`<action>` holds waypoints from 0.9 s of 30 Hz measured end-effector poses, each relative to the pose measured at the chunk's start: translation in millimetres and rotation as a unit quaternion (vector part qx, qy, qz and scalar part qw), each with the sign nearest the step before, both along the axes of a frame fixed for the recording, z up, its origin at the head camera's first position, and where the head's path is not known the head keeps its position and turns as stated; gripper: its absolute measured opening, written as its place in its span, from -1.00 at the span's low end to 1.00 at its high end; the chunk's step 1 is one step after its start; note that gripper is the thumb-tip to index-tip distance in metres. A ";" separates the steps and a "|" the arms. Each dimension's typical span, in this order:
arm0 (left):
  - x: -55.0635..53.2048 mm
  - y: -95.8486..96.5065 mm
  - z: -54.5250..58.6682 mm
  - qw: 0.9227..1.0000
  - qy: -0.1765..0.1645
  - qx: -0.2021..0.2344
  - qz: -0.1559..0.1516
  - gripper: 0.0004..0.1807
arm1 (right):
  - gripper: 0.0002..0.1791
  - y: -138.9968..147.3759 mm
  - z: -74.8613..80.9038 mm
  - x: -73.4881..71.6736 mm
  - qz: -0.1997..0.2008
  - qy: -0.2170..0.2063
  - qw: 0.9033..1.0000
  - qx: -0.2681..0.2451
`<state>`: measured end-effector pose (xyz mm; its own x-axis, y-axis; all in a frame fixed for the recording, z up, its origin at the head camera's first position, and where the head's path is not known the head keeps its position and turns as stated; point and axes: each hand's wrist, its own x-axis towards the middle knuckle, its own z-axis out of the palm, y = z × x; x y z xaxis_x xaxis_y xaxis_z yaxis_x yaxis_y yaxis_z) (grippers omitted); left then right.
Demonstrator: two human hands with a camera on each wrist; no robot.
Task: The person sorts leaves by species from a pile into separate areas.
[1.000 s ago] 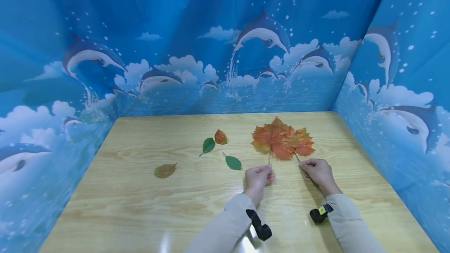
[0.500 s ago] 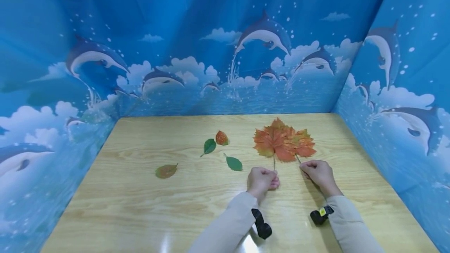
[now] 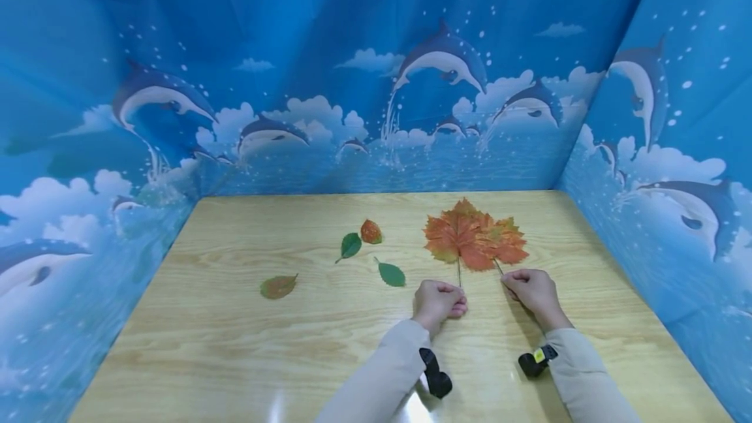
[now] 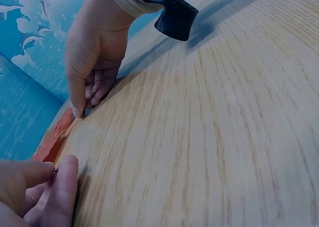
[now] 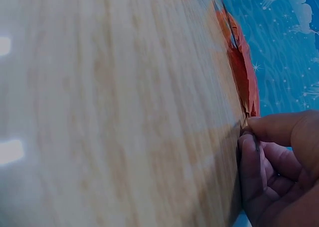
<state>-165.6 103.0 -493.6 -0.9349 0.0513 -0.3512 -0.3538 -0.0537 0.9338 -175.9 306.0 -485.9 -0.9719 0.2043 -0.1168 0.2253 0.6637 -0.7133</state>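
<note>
Two orange-red maple leaves lie overlapping at the back right of the table in the head view: a larger left maple leaf [image 3: 452, 234] and a right maple leaf [image 3: 510, 240] with yellow-green patches. My left hand [image 3: 437, 302] pinches the thin stem [image 3: 459, 273] of the left leaf between thumb and forefinger. The right leaf's stem [image 3: 498, 267] is pinched by my right hand [image 3: 534, 291]. In the left wrist view, the left hand [image 4: 37, 194] and right hand [image 4: 97, 57] are both low over the wood. The right wrist view shows the right hand [image 5: 281, 162] with orange leaf [image 5: 244, 72] beyond its fingertips.
Left of the maple leaves lie smaller leaves: a red one [image 3: 371, 232], two green ones [image 3: 350, 245] and a brownish-green one [image 3: 279, 286]. They rest on the wood-grain table [image 3: 223, 351]. Blue dolphin-print curtains [image 3: 329, 142] stand along the back and sides.
My left hand has shifted slightly right and toward me with its leaf, mostly in the first half second. The right hand stays nearly still, holding its stem.
</note>
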 end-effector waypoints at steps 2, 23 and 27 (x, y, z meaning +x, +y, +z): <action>0.3 -0.8 0.5 1.000 -0.002 0.002 -0.003 -0.95 | -0.71 -0.1 -0.4 0.0 0.000 0.000 1.000 0.000; 2.3 1.2 -5.1 0.997 0.034 -0.061 -0.014 -0.88 | -0.71 -2.3 0.1 1.6 -0.011 -0.006 1.000 0.004; 2.8 1.5 -5.1 0.997 0.039 -0.068 -0.008 -0.89 | -0.71 -2.8 0.6 1.6 -0.010 -0.003 1.000 0.005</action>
